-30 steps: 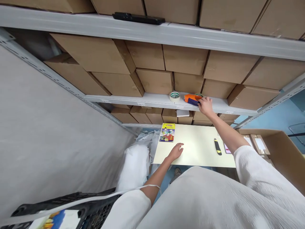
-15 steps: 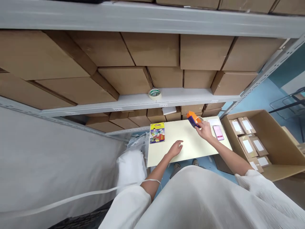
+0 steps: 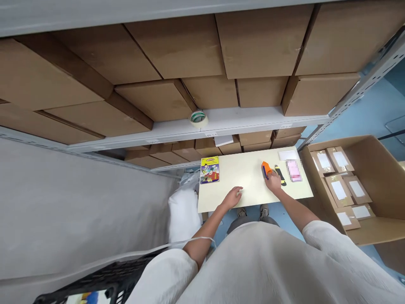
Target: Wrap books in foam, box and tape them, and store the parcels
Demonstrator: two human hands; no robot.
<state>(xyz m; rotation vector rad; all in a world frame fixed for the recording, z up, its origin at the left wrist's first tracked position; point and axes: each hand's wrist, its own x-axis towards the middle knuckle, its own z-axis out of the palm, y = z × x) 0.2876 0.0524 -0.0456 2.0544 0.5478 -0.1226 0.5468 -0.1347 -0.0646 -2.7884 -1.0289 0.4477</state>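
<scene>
My right hand [image 3: 273, 182] is closed on an orange and blue tape dispenser [image 3: 266, 169] at the right part of the cream table [image 3: 247, 169]. Just right of it lies a black and yellow cutter [image 3: 280, 175]. Further right are a pink-screened phone [image 3: 294, 170] and a white paper [image 3: 287, 155]. My left hand [image 3: 233, 196] hovers over or rests on the table's front middle, fingers apart and holding nothing. A yellow and purple book [image 3: 209, 169] lies at the table's left end.
Shelves behind the table hold cardboard boxes [image 3: 259, 46] and a tape roll [image 3: 198, 119]. At the right stands a large open carton [image 3: 379, 181] with several labelled packets. White wrapping [image 3: 183, 215] is left of the table, a black crate [image 3: 120, 278] at the lower left.
My right hand has lowered the dispenser toward the tabletop, and the black and yellow cutter now shows beside it. The view has shifted. My left hand looks much the same.
</scene>
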